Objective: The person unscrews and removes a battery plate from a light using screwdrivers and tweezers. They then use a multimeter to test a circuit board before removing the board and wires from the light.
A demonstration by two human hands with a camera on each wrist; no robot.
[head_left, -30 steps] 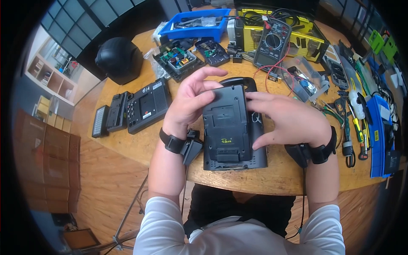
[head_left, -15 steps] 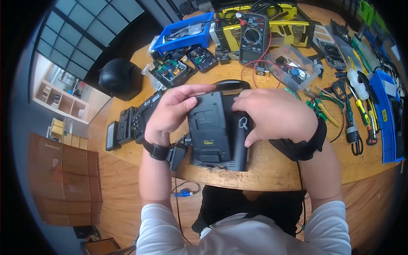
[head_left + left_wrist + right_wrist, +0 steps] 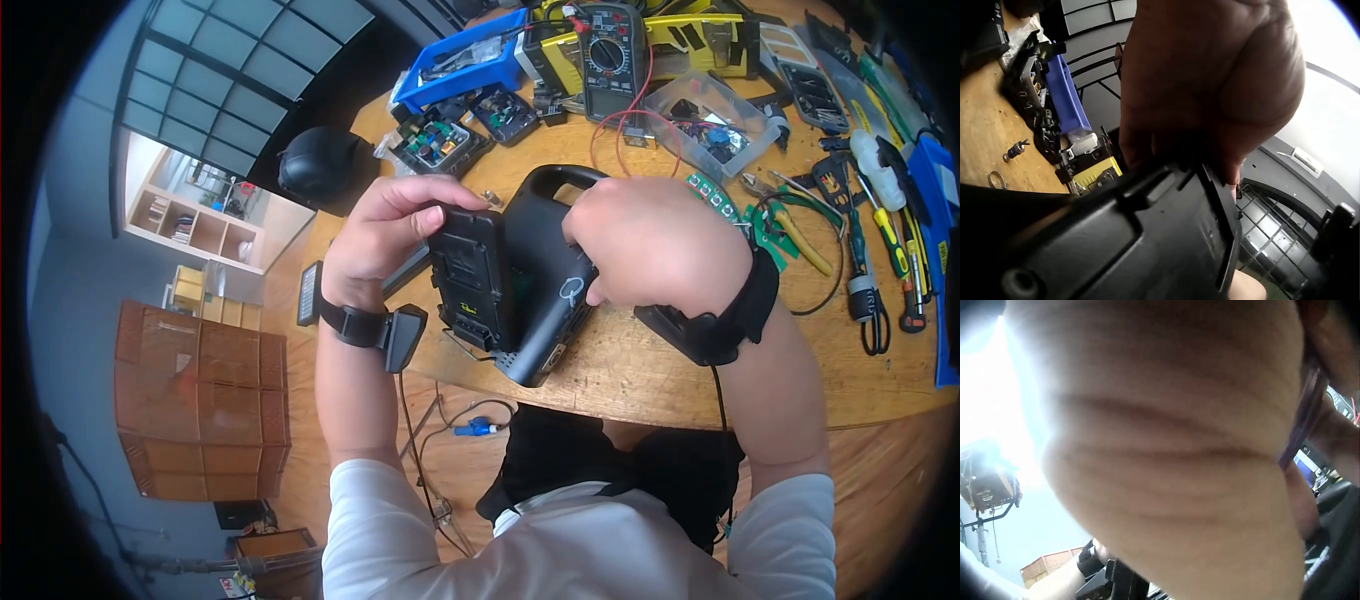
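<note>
My left hand [image 3: 380, 240] pinches the upper edge of a black battery mounting plate [image 3: 468, 265] with yellow lettering, thumb on its front. This plate stands tilted off the open side of a black device housing [image 3: 540, 235], which has a carrying handle and a white mark on its side. My right hand [image 3: 665, 245] holds the housing's right side, fingers curled over the edge and thumb low beside it. In the left wrist view the plate [image 3: 1172, 231] fills the lower part. A thin dark strip [image 3: 1304, 419] shows beside the right palm; I cannot tell what it is.
Behind the housing stand a multimeter [image 3: 608, 60] with red leads, a clear plastic box [image 3: 715, 140] of parts, a blue tray [image 3: 465, 60] and opened circuit boards [image 3: 435, 145]. Pliers [image 3: 800, 240] and screwdrivers [image 3: 888, 245] lie at the right. A black rounded case [image 3: 320, 165] sits far left.
The plate and housing have turned, and the plate has swung away from the housing to the left, widening the gap. The right fingers have curled further over the housing's side. The head view has shifted.
</note>
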